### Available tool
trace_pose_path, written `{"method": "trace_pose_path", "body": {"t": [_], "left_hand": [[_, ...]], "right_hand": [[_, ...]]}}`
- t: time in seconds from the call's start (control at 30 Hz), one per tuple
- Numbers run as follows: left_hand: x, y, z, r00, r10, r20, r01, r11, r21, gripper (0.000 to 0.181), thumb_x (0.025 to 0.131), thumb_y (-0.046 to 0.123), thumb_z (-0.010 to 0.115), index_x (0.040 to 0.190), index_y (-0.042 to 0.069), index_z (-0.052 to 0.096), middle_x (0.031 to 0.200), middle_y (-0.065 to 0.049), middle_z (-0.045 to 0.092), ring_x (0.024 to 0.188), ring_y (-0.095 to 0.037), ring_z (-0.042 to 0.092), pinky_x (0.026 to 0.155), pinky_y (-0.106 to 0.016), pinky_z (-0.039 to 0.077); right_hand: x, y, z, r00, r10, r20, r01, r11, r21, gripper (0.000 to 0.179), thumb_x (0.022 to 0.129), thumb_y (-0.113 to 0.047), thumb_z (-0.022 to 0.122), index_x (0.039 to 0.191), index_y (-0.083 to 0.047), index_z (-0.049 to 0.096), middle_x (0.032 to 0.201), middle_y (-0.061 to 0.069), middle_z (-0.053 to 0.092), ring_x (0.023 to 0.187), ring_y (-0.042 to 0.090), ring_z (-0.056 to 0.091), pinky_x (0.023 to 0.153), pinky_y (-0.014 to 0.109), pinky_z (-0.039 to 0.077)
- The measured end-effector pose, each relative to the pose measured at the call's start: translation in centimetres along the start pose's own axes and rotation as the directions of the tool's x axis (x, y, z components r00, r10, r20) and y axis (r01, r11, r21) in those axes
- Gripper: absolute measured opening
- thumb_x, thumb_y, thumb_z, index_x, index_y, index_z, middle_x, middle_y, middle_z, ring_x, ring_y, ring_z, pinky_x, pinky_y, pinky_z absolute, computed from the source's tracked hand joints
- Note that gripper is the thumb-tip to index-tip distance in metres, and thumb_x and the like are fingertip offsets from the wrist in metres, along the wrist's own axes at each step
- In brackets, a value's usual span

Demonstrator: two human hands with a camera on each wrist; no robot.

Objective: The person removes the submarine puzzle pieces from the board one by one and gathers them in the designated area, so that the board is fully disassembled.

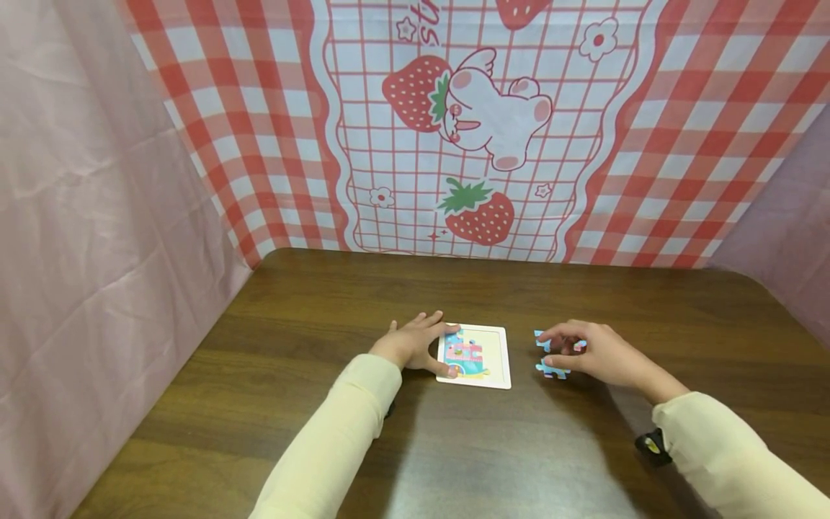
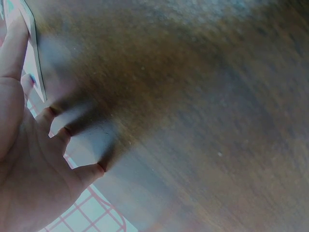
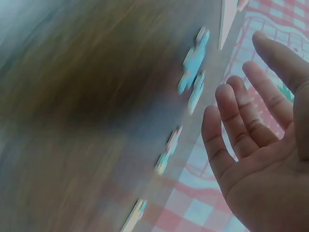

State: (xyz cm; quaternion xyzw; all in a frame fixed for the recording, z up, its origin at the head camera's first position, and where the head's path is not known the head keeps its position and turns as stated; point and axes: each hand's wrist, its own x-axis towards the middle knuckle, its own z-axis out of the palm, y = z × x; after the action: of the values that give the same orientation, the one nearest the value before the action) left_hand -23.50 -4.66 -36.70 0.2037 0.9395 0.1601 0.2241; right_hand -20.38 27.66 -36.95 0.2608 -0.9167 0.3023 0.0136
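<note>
A square puzzle board (image 1: pixel 496 353) with a white frame lies on the table, its left part filled with pink, blue and yellow pieces. My left hand (image 1: pixel 412 344) is spread at its left side, thumb and index finger resting on the board. To the right of the board, my right hand (image 1: pixel 606 353) hovers over loose jigsaw pieces (image 1: pixel 551 370), its fingers loosely bent and apart. In the right wrist view nothing sits between the thumb and fingers of that hand (image 3: pixel 260 159); a blue piece (image 3: pixel 194 63) and several others lie flat below. The hand partly covers these pieces in the head view.
The brown wooden table (image 1: pixel 311 317) spreads around both hands. Behind it hangs a red-and-white checked cloth (image 1: pixel 285 108) with strawberry prints. A pink curtain (image 1: pixel 97 216) closes off the left side, and another (image 1: pixel 791 216) the right.
</note>
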Motion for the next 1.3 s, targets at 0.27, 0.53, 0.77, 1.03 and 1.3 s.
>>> {"method": "trace_pose_path", "body": {"t": [0.27,0.53,0.77,1.03,1.3], "left_hand": [[0.0,0.0,0.1,1.000,-0.002,-0.001,0.002,1.000,0.002,0.085,0.088,0.050,0.077,0.160,0.034,0.034,0.171,0.005,0.011,0.157,-0.021,0.004,0.122,-0.061,0.001],[0.1,0.0,0.1,1.000,-0.009,-0.005,0.009,1.000,0.012,0.085,0.087,0.052,0.076,0.160,0.036,0.033,0.171,0.005,0.011,0.157,-0.021,0.005,0.122,-0.060,0.002],[0.1,0.0,0.1,1.000,-0.013,-0.005,0.013,1.000,0.018,0.085,0.087,0.053,0.075,0.160,0.036,0.033,0.171,0.005,0.012,0.157,-0.021,0.006,0.122,-0.060,0.002],[0.1,0.0,0.1,1.000,-0.003,-0.008,0.003,1.000,0.010,0.085,0.087,0.053,0.076,0.159,0.036,0.034,0.171,0.004,0.012,0.157,-0.022,0.006,0.122,-0.061,0.002],[0.2,-0.2,0.2,1.000,-0.004,-0.011,0.004,1.000,0.019,0.085,0.087,0.053,0.076,0.159,0.036,0.034,0.171,0.005,0.012,0.157,-0.022,0.006,0.122,-0.061,0.003]], "right_hand": [[1.8,-1.7,1.5,0.999,0.050,0.001,-0.050,0.998,0.046,0.033,0.087,-0.022,0.082,0.114,-0.005,0.074,0.090,-0.004,0.067,0.078,0.007,0.060,0.061,0.025,0.048],[3.8,-3.5,3.6,0.991,0.132,0.017,-0.133,0.988,0.080,0.040,0.087,-0.024,0.082,0.118,-0.001,0.072,0.090,0.003,0.065,0.079,0.013,0.058,0.064,0.028,0.047],[4.9,-4.5,5.0,0.993,0.117,0.011,-0.117,0.991,0.063,0.036,0.085,-0.023,0.084,0.111,-0.001,0.074,0.088,0.003,0.066,0.076,0.012,0.059,0.069,0.031,0.049],[5.5,-5.3,5.8,0.994,0.109,0.016,-0.109,0.994,0.012,0.032,0.084,-0.022,0.084,0.107,-0.002,0.075,0.088,0.004,0.065,0.075,0.013,0.057,0.066,0.031,0.048],[5.9,-6.2,6.6,0.985,0.166,0.038,-0.158,0.975,-0.159,0.033,0.084,-0.027,0.085,0.109,-0.007,0.079,0.097,0.007,0.065,0.086,0.022,0.063,0.073,0.041,0.054]]}}
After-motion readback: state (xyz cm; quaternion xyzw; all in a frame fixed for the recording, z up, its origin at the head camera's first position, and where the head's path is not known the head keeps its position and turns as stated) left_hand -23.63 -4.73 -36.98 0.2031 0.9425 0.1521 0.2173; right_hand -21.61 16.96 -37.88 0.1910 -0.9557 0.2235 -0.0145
